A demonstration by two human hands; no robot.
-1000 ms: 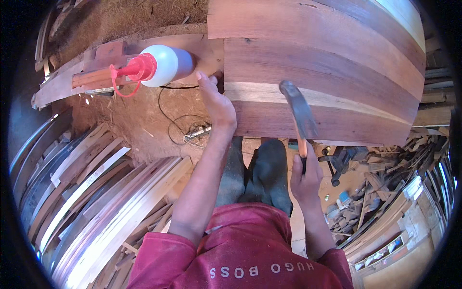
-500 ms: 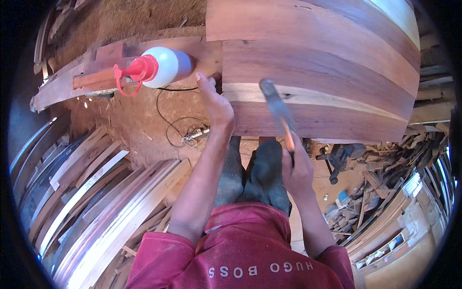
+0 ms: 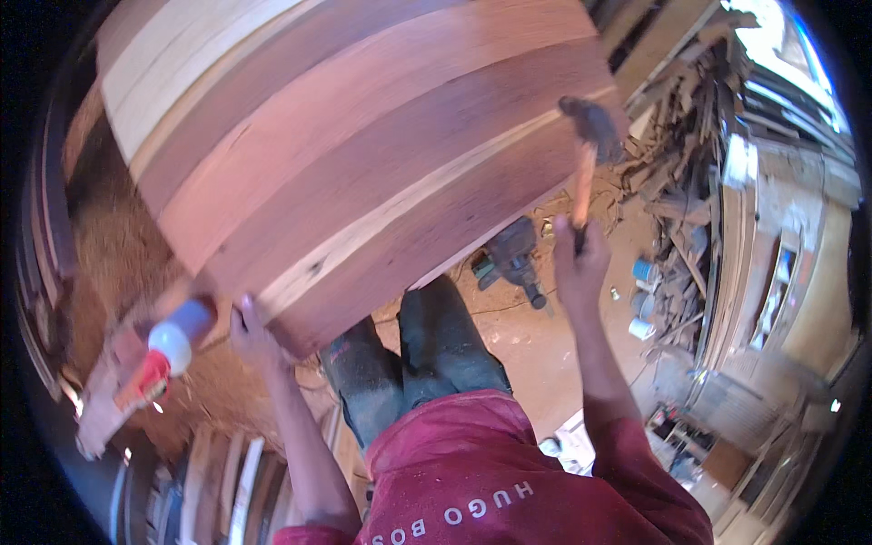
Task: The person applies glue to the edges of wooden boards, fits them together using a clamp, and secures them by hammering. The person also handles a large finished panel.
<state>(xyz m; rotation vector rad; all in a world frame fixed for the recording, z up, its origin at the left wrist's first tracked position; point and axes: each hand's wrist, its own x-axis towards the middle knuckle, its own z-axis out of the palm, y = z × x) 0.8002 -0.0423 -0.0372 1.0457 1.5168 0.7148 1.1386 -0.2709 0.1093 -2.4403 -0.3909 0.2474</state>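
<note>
A wide panel of striped wooden boards (image 3: 391, 136) lies in front of me, light and reddish-brown strips side by side. My left hand (image 3: 259, 341) is at its left end, thumb up against the edge, the other fingers partly hidden. In my right hand (image 3: 579, 263) is a hammer, gripped by its orange-brown handle (image 3: 584, 186). The dark hammer head (image 3: 595, 129) is over the panel's right end, slightly blurred; whether it touches is unclear. Left of my left hand is a white glue bottle (image 3: 171, 348) with a red nozzle, its contents bluish-purple.
The bottle is on a rough wooden plank (image 3: 100, 413). A dark power tool (image 3: 513, 259) is on the dirt floor beyond my knees. Wood scraps (image 3: 681, 209) pile up at right, near small cans (image 3: 643, 300). Long boards (image 3: 218, 481) stand at lower left.
The view has swung to the right, so the panel and bottle appear tilted and further left. The hammer has moved from the panel's near left part to its right end.
</note>
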